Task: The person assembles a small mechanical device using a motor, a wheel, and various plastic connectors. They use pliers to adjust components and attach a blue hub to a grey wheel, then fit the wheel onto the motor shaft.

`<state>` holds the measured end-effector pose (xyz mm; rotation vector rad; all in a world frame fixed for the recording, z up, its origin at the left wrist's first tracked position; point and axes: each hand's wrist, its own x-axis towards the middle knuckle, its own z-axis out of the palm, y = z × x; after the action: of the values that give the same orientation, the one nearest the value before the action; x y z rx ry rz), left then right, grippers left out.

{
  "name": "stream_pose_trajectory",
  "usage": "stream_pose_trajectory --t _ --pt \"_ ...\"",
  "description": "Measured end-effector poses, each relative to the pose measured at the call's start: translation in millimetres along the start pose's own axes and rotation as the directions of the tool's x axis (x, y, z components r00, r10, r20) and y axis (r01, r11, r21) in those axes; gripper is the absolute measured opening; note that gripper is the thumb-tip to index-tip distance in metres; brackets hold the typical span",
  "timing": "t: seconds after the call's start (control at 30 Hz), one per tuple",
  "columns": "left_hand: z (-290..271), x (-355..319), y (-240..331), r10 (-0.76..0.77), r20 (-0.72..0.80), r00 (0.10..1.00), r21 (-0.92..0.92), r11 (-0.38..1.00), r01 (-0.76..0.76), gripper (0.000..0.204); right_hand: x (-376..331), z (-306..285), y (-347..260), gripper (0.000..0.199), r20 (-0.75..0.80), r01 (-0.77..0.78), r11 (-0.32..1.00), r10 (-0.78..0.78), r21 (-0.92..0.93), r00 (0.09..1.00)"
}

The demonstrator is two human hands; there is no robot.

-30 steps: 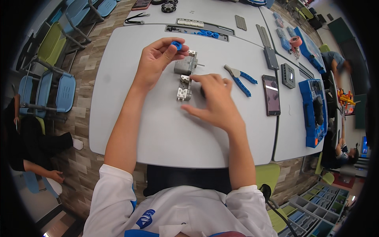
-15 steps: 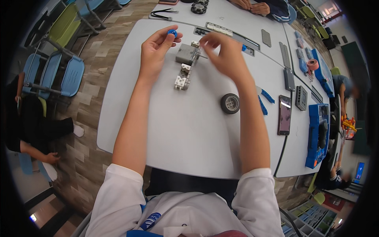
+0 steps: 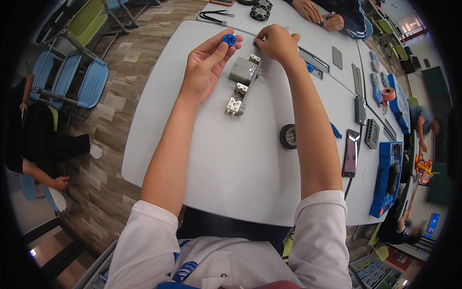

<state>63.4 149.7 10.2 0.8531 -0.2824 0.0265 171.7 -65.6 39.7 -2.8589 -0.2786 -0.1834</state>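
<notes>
My left hand [image 3: 204,67] pinches a small round blue hub-like piece [image 3: 228,40] between thumb and fingers, above the table's far left part. At the far edge, my right hand [image 3: 279,44] bends its fingers down together over a grey recessed tray; whatever lies between the fingertips is hidden. Between the hands sits a grey block-shaped module [image 3: 244,71], joined to grey pieces with white connectors [image 3: 235,105]. Beside my right forearm rests a black-tyred wheel [image 3: 288,137]. That forearm covers most of a blue-handled tool [image 3: 336,130].
A phone [image 3: 351,153] and a grey controller-like box [image 3: 371,133] lie to the right, near an open blue case [image 3: 386,179]. Black cables [image 3: 216,17] and roller wheels [image 3: 260,11] lie at the back. Across the table are another person's hands [image 3: 321,14].
My right hand has moved from beside the grey module to the tray at the far edge. My left hand still holds the blue piece. The whole view has shifted slightly.
</notes>
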Motion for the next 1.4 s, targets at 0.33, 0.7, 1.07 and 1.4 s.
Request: stream_pose_trajectory --t 0.33,0.7,1.07,1.4 --pt "15.0 -5.7 0.3 -0.042 0.059 0.997 -0.042 0.998 0.045 0.041 -36.8 -22.9 -4.0 0.022 -0.231 0.094 0.878 0.02 0.47 0.973" --pt "117.7 -58.3 -6.3 -0.052 0.313 0.948 -0.009 0.998 0.058 0.044 -251.2 -101.4 3.8 0.022 -0.109 0.129 -0.196 0.108 0.972 0.988" --pt "164.2 -104.5 -62.7 -0.081 0.225 0.971 0.229 0.973 0.028 0.036 -280.8 -80.7 54.4 0.022 -0.207 0.232 -0.142 0.172 0.962 0.963" --pt "135.2 -97.2 -74.6 -0.161 0.196 0.967 0.374 0.924 0.078 0.032 -274.9 -66.0 51.8 0.021 -0.107 0.044 0.231 0.272 0.972 0.956"
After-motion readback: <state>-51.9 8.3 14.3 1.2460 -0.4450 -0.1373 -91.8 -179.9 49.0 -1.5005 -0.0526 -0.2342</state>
